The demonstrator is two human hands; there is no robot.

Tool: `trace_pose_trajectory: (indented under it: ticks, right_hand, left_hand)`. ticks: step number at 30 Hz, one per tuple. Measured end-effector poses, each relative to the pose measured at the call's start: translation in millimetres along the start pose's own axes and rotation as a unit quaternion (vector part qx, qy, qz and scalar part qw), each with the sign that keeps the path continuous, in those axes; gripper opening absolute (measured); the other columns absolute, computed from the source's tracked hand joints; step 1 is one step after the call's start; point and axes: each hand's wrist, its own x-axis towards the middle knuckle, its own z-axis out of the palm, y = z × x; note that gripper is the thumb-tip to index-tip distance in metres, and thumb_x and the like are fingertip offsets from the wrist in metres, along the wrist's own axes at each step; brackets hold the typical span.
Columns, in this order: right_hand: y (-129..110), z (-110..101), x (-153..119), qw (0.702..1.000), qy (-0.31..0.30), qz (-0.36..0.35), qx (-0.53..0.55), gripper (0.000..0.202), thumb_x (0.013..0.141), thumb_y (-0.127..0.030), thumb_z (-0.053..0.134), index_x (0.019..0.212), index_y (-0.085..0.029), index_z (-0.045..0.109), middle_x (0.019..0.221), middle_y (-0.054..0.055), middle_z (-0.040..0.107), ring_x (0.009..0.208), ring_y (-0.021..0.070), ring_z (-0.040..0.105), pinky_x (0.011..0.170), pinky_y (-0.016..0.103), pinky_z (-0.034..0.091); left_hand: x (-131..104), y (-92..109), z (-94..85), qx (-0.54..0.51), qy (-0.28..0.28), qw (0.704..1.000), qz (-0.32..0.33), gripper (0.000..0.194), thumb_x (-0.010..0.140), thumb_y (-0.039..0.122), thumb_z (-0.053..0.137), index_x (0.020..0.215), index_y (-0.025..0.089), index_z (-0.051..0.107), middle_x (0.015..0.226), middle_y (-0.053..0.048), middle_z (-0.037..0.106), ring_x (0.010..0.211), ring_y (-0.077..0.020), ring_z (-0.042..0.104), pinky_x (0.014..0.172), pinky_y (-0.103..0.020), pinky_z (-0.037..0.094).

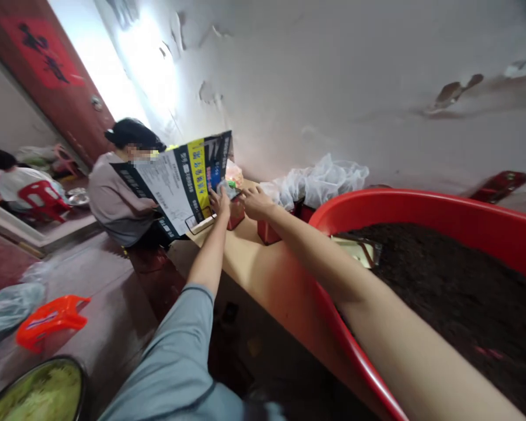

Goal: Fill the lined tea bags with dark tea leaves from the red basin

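Note:
My left hand reaches to the far part of the table, its fingers closed at the edge of a clear plastic bag with something green by it. The bag sits at the top of a small red box. My right hand is just to the right, above a second red box. Its fingers are bent towards the bag; what they grip, if anything, is too small to make out. A large printed cardboard sheet stands upright beside my left hand.
White plastic bags line more boxes along the wall. A big red tub of dark crumbly material, with a pale scoop-like container, stands at right. A seated person is behind the cardboard. An orange-red basket lies on the floor.

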Motion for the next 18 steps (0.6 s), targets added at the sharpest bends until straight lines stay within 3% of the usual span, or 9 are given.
trace_pose_trajectory:
  ticks: [1,3,7,11,13,15,17,18]
  right_hand:
    - [-5,4,4,1.000,-0.004,0.001,-0.003,0.038,0.102,-0.013,0.045,0.135,-0.008,0.063,0.145,0.024,0.060,0.130,0.0335,0.058,0.112,0.051,0.040]
    - [-8,10,1,1.000,-0.010,-0.004,-0.011,0.038,0.102,-0.016,0.049,0.135,-0.008,0.065,0.137,0.024,0.065,0.123,0.0336,0.063,0.110,0.053,0.043]
    - [2,8,-30,0.999,-0.021,-0.037,-0.022,0.038,0.097,-0.017,0.059,0.134,-0.013,0.068,0.137,0.021,0.066,0.126,0.0333,0.062,0.116,0.054,0.039]
    - [12,-9,-74,1.000,0.006,-0.021,-0.014,0.040,0.101,-0.022,0.052,0.137,-0.013,0.067,0.140,0.021,0.063,0.128,0.0357,0.059,0.117,0.056,0.039]
    - [13,-24,-96,0.999,0.050,-0.014,-0.008,0.044,0.101,-0.023,0.052,0.143,-0.014,0.062,0.146,0.022,0.058,0.132,0.0366,0.055,0.117,0.057,0.038]
    - [11,-46,-119,0.991,0.133,-0.004,-0.004,0.054,0.100,-0.022,0.054,0.153,-0.017,0.051,0.159,0.021,0.046,0.142,0.0365,0.048,0.122,0.060,0.033]
    - [8,-78,-147,0.975,0.220,0.013,-0.008,0.059,0.102,-0.025,0.051,0.160,-0.027,0.041,0.166,0.015,0.038,0.151,0.0357,0.038,0.126,0.066,0.024]
    - [7,-97,-163,0.968,0.250,0.021,-0.014,0.056,0.105,-0.029,0.046,0.161,-0.030,0.039,0.165,0.012,0.039,0.153,0.0356,0.036,0.125,0.068,0.022]
  left_hand:
    - [1,0,-3.6,-0.002,-0.003,0.999,-0.039,0.053,0.100,0.028,0.057,0.152,0.019,0.051,0.146,-0.022,0.060,0.133,-0.0382,0.057,0.097,-0.053,0.055]
    - [0,0,-9.4,-0.028,0.033,0.998,-0.052,0.068,0.090,0.032,0.069,0.155,0.024,0.050,0.139,-0.018,0.066,0.126,-0.0372,0.061,0.093,-0.050,0.057]
    - [-4,-7,-17.4,-0.074,0.111,0.991,0.030,0.101,0.077,0.042,0.076,0.166,0.032,0.029,0.129,-0.009,0.070,0.122,-0.0378,0.065,0.094,-0.050,0.058]
    - [-16,-14,-35.2,-0.058,0.084,0.995,0.016,0.108,0.079,0.050,0.075,0.168,0.030,0.018,0.137,-0.009,0.067,0.134,-0.0390,0.059,0.111,-0.052,0.050]
    - [-29,-10,-55.8,-0.041,0.073,0.996,0.043,0.117,0.074,0.046,0.082,0.168,0.022,0.017,0.146,-0.014,0.062,0.138,-0.0416,0.054,0.119,-0.054,0.044]
    - [-50,6,-86.6,-0.024,0.091,0.990,0.105,0.132,0.064,0.044,0.091,0.169,0.017,0.015,0.155,-0.020,0.052,0.142,-0.0457,0.049,0.120,-0.059,0.041]
    - [-76,34,-122.7,-0.026,0.121,0.969,0.212,0.147,0.054,0.051,0.095,0.171,0.026,0.009,0.166,-0.016,0.040,0.148,-0.0470,0.043,0.125,-0.062,0.036]
    - [-91,52,-139.8,-0.041,0.118,0.954,0.274,0.147,0.054,0.058,0.094,0.170,0.035,0.007,0.172,-0.008,0.032,0.154,-0.0455,0.036,0.127,-0.060,0.035]
